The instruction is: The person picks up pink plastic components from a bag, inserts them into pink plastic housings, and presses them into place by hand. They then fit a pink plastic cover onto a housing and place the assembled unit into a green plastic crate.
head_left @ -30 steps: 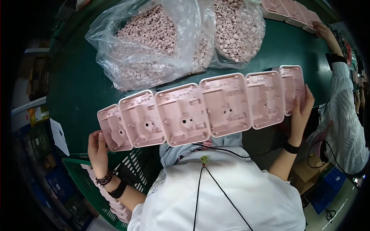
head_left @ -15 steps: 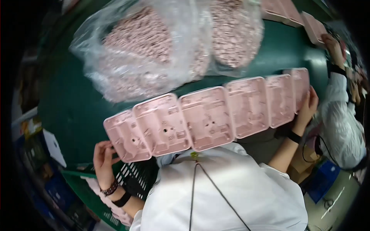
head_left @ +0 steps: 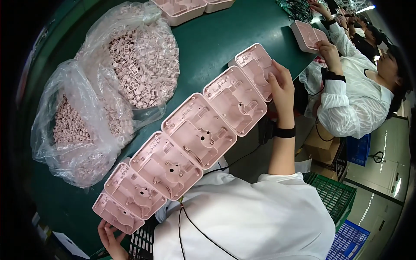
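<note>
A slanting row of several pink plastic housings (head_left: 200, 130), open side up, lies edge to edge between my two hands. Screw posts, ribs and small dark holes show inside them. My right hand (head_left: 282, 91) grips the end housing (head_left: 255, 71) at the upper right, thumb over its rim; the fingers are partly hidden. At the lower left, my left hand (head_left: 112, 240) has its fingers against the other end housing (head_left: 118, 213), and part of that hand is cut off by the dark rim of the picture.
Clear plastic bags (head_left: 89, 108) of small pink parts stand on the green table (head_left: 216, 37). More pink housings (head_left: 186, 12) sit at the far edge. A co-worker (head_left: 355, 97) at the right holds a pink housing (head_left: 305, 37). Green crate (head_left: 331, 195) and cardboard box (head_left: 320, 145) stand below.
The view has swung to the right, so the row now slants steeply and more of the co-worker shows. My hands remain at the row's two ends.
</note>
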